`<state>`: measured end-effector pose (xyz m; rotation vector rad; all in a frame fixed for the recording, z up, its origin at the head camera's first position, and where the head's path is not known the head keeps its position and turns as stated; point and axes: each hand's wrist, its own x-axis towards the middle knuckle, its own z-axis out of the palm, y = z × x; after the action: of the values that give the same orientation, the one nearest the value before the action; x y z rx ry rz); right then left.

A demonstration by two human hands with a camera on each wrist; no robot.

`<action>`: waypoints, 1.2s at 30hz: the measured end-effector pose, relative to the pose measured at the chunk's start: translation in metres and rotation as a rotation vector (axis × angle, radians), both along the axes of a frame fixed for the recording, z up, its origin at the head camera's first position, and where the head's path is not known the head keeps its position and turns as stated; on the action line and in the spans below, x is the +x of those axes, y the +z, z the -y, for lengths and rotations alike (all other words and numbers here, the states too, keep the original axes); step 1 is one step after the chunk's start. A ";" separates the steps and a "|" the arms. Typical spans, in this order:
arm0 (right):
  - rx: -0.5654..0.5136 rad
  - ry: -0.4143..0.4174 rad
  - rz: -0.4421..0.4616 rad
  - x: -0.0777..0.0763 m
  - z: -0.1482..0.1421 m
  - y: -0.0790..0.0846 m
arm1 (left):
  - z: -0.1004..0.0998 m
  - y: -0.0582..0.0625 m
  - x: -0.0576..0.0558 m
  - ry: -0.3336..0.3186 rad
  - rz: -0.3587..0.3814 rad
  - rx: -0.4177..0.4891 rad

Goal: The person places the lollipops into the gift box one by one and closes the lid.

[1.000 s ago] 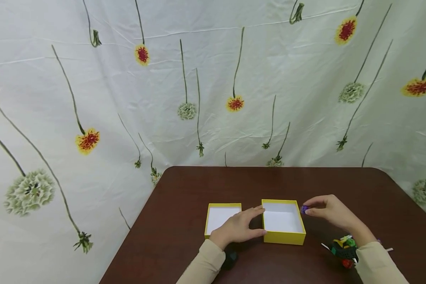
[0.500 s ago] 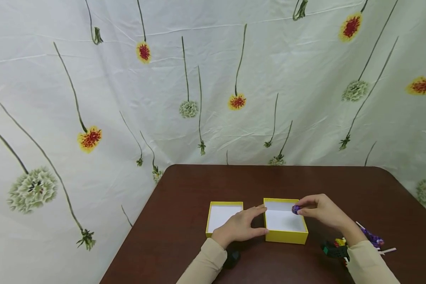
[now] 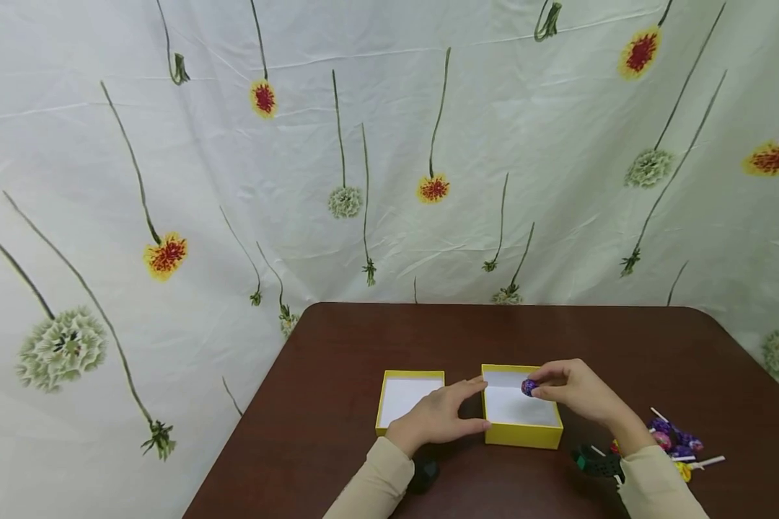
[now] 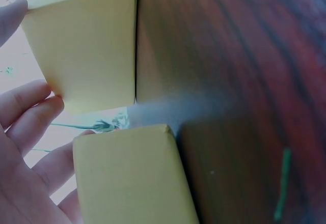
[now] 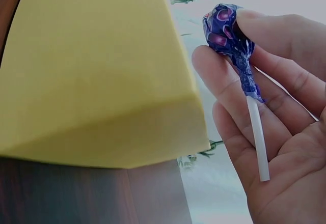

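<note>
Printing on the lollipop's (image 5: 246, 79) wrapper is too blurred to read; the wrapper is dark blue-purple with pink ovals. The right hand (image 3: 583, 391) pinches its head above the yellow box (image 3: 524, 435). The left hand (image 3: 436, 417), fingers spread, touches the box's left side. Only the right wrist view shows the white stick (image 5: 257, 137); only the head view, other lollipops (image 3: 663, 438) on the table (image 3: 389, 339).

Dark brown table (image 3: 389, 333) — yellow box (image 3: 523, 435), yellow-edged tray (image 3: 405, 398) to its left, wrapped lollipops (image 3: 663, 439) clustered at right
</note>
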<state>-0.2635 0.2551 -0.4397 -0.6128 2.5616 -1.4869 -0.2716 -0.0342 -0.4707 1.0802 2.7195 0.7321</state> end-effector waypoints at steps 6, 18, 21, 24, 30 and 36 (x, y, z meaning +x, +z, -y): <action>-0.033 0.021 0.001 0.000 0.007 -0.004 | -0.001 0.000 0.000 0.011 0.024 -0.002; -0.040 0.044 0.024 0.001 0.021 -0.009 | -0.001 -0.002 0.002 -0.002 0.010 0.001; -0.040 0.029 0.018 0.000 0.025 -0.009 | -0.001 -0.001 0.002 -0.001 0.007 -0.004; -0.050 0.025 0.034 0.000 0.029 -0.010 | -0.002 0.000 0.002 -0.001 0.007 -0.005; -0.059 0.058 0.059 0.000 0.034 -0.012 | -0.001 0.001 0.001 0.002 0.008 -0.013; -0.030 0.110 0.019 -0.004 0.041 -0.012 | -0.001 0.002 0.000 0.007 -0.009 -0.014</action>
<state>-0.2676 0.2145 -0.4512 -0.7267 2.4525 -1.4910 -0.2715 -0.0332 -0.4685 1.0747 2.7331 0.7103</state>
